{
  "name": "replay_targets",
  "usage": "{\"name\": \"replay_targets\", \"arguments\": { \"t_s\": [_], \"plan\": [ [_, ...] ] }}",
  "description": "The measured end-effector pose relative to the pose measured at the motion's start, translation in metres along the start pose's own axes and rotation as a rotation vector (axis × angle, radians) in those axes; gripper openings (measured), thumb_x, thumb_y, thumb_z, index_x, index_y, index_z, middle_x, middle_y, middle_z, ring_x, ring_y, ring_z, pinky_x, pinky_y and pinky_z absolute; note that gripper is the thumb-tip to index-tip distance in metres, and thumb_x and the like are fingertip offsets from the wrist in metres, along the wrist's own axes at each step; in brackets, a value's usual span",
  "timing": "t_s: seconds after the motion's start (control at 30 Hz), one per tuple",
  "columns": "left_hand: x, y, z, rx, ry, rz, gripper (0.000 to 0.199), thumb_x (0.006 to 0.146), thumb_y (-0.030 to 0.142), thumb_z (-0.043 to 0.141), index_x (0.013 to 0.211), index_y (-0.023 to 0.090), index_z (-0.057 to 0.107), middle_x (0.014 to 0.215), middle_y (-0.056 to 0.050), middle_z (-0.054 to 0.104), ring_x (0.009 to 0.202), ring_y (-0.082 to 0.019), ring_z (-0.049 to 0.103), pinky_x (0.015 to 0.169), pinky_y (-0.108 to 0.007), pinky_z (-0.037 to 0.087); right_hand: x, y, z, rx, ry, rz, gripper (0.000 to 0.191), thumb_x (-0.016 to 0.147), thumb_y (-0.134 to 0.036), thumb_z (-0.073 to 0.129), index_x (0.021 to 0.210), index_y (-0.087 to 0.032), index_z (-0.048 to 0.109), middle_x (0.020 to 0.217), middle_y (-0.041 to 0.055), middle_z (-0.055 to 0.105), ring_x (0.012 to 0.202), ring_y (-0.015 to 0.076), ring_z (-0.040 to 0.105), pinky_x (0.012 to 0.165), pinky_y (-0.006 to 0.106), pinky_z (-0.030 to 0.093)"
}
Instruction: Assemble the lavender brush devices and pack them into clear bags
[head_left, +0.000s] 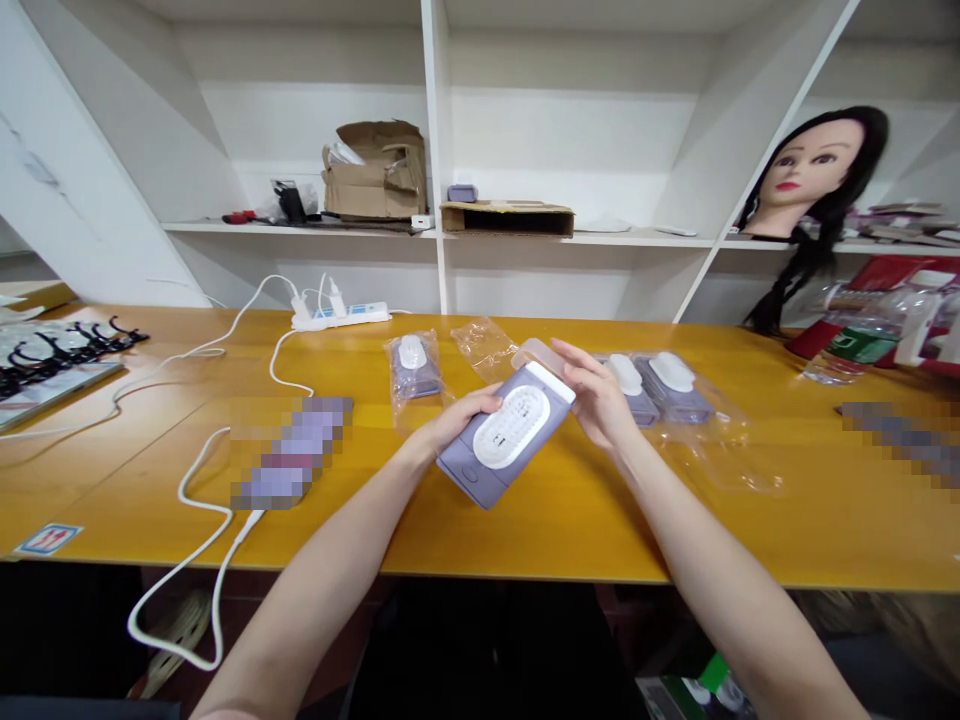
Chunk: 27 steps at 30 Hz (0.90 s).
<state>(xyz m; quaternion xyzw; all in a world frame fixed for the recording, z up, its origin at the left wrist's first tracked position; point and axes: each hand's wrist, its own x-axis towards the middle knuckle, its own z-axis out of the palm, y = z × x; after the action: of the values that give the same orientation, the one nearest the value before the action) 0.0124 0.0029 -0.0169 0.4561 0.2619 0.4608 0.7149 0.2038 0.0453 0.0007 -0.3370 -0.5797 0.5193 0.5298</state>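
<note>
A purple-grey box [459, 470] with a white, dotted oval [511, 428] on its face is held tilted above the table. My left hand [461, 418] is closed around its left edge, thumb on the front near the oval. At the box's white upper end, my right hand [596, 395] pinches a translucent flap or cap [541, 354] that stands out from that end. The fingertips behind the box are hidden. Beyond my hands lie similar purple boxes in clear wrapping: one on the left [417, 372] and two on the right, one of them farther right [681, 388].
A clear plastic bag [484, 345] lies behind the held box. On the left are a blurred phone [296, 455] on a white cable and a power strip [341, 317]. A water bottle [862, 340] and mannequin head [814, 170] are at right. Shelves [585, 240] back the table.
</note>
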Motion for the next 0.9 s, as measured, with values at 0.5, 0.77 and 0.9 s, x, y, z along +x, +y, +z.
{"name": "replay_targets", "arguments": {
  "t_s": [0.5,0.77,0.9],
  "plan": [
    [0.006,0.004,-0.013,0.199,0.029,0.182,0.062,0.069,0.027,0.063,0.131,0.026,0.052,0.112,-0.002,0.066,0.085,-0.016,0.06,0.07,-0.021,0.042,-0.007,0.0,-0.002,-0.25,-0.076,-0.329,0.037,0.079,-0.031,0.06,0.115,-0.028,0.065,0.12,0.002,0.064,0.112,0.0223,0.058,0.096,0.04,0.044],
    [0.004,0.004,-0.009,0.068,0.039,0.12,0.066,0.069,0.021,0.064,0.133,0.028,0.049,0.12,-0.003,0.063,0.088,-0.017,0.062,0.075,-0.023,0.044,-0.01,0.002,0.004,-0.261,-0.054,-0.32,0.032,0.081,-0.033,0.055,0.109,-0.027,0.068,0.118,0.0013,0.065,0.115,0.0221,0.056,0.098,0.04,0.043],
    [0.005,0.002,-0.004,0.0,0.05,0.099,0.065,0.067,0.019,0.065,0.13,0.027,0.052,0.115,-0.004,0.066,0.091,-0.018,0.062,0.08,-0.026,0.045,-0.006,0.007,0.003,-0.158,-0.064,-0.249,0.032,0.079,-0.035,0.056,0.107,-0.026,0.07,0.116,0.0026,0.067,0.11,0.0234,0.058,0.091,0.039,0.046]
  ]
}}
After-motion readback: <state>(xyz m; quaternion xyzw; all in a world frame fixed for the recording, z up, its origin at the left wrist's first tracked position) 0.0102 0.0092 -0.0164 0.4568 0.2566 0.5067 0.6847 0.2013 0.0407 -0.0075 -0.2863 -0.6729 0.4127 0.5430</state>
